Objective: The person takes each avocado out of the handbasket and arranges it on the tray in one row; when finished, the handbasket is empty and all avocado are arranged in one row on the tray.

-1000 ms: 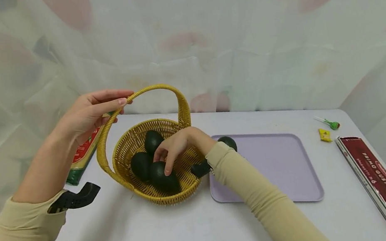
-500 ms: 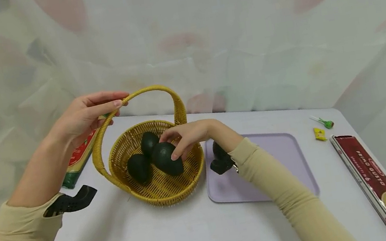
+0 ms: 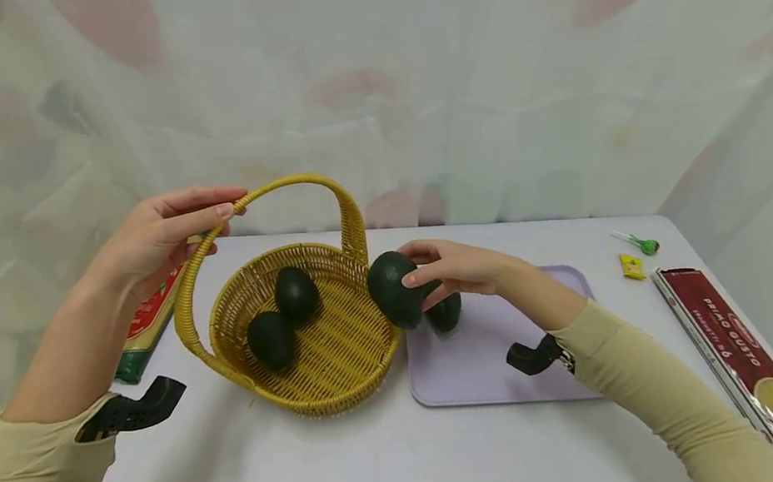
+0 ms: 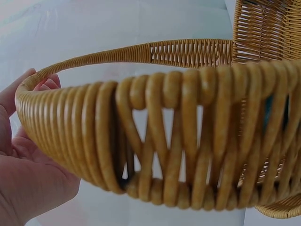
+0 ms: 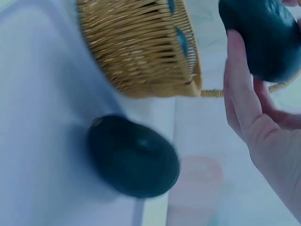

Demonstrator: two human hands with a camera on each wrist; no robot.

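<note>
A yellow wicker basket [image 3: 345, 365] stands on the white table with two dark green avocados [image 3: 294, 293] [image 3: 270, 340] inside. My left hand [image 3: 161, 234] holds the top of the basket's handle [image 3: 286, 183]; the left wrist view shows that handle [image 4: 141, 136] close up beside the palm [image 4: 28, 188]. My right hand [image 3: 452, 268] grips a third avocado [image 3: 394, 290] just past the basket's right rim, above the left edge of a lilac tray [image 3: 483, 369]. A fourth avocado [image 3: 446, 312] lies on the tray behind it, also seen in the right wrist view as the avocado [image 5: 134, 157] below the held one [image 5: 258, 37].
A green and red packet [image 3: 143, 330] lies left of the basket. A long red spaghetti box [image 3: 747, 361] runs along the table's right edge. A small yellow item [image 3: 632, 267] and a green lollipop [image 3: 641, 243] sit at the far right. Sheer curtain hangs behind the table.
My right hand lifted an avocado out of the basket and carried it rightward over the rim toward the tray. The left hand stayed on the handle.
</note>
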